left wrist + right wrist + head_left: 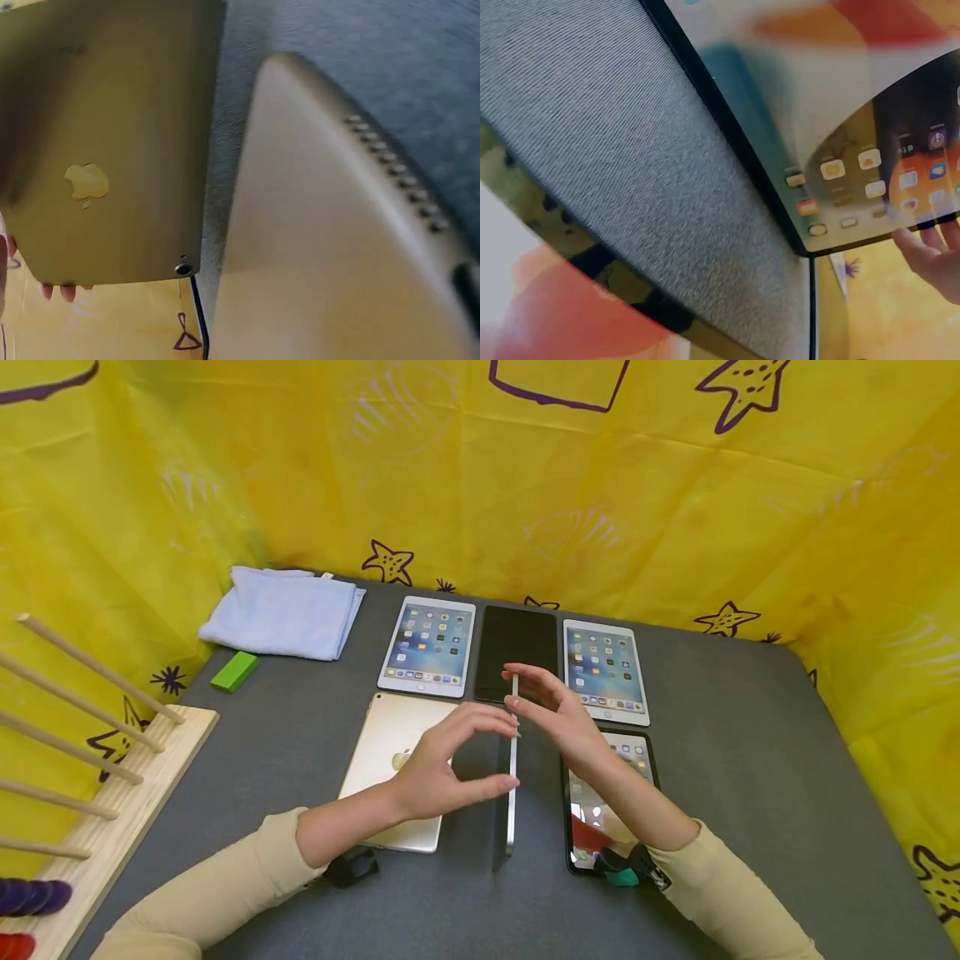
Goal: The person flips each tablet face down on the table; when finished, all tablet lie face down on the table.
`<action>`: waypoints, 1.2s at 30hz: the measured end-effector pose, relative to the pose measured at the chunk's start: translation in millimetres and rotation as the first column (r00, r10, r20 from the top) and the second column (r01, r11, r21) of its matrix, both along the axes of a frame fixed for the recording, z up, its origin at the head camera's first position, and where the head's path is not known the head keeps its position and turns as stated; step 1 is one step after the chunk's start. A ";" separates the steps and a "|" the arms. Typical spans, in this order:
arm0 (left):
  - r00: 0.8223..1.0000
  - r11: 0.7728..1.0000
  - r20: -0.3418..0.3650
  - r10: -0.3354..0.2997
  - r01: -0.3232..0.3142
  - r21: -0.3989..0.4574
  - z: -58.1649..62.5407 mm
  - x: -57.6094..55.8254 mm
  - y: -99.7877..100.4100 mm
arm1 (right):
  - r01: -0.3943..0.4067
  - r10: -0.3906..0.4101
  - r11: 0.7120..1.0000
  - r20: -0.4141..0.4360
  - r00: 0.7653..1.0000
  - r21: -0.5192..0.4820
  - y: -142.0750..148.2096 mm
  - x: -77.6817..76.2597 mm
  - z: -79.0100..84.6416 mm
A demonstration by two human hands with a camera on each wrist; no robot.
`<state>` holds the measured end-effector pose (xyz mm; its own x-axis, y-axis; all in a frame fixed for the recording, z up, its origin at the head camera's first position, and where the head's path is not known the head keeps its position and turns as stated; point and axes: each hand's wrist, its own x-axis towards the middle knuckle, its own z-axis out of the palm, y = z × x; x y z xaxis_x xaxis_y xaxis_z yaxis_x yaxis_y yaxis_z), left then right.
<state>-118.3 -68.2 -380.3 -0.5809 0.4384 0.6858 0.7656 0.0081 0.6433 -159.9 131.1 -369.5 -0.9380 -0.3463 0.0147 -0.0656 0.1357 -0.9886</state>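
Together, the left hand (438, 768) and right hand (558, 718) grip an upright tablet (512, 814) between a face-down gold tablet (382, 735) and a lit, black-framed one (582, 827).

The tablet (142, 135) I hold has a golden back and a black screen border (727, 135). My sleeves (225, 877) are plain beige, my cloth (285, 614) pale blue. Purple-outlined starfish (746, 389) and white-lined fish (577, 531) pattern the yellow curtain (480, 502).

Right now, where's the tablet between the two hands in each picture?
Head: the tablet is near the middle, edge-on.
Left wrist: upper left, its back showing.
Right wrist: upper right, its screen showing.
Shared landmark: the yellow cloth, low in both wrist views.
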 end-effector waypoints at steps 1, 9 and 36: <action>0.998 0.999 -0.051 -0.035 0.034 -0.023 -0.4 1.1 0.7 | -0.002 0.002 1.000 0.004 1.000 -0.009 1.0 0.1 -0.2; 0.942 0.982 -0.299 -0.151 0.110 -0.151 -6.0 8.0 5.1 | -0.019 0.021 0.998 0.022 1.000 -0.055 8.3 -1.1 -4.5; 0.911 0.956 -0.397 -0.111 -0.012 -0.293 -15.0 23.1 21.5 | 0.037 0.012 0.939 0.141 0.990 -0.341 24.7 9.9 -11.3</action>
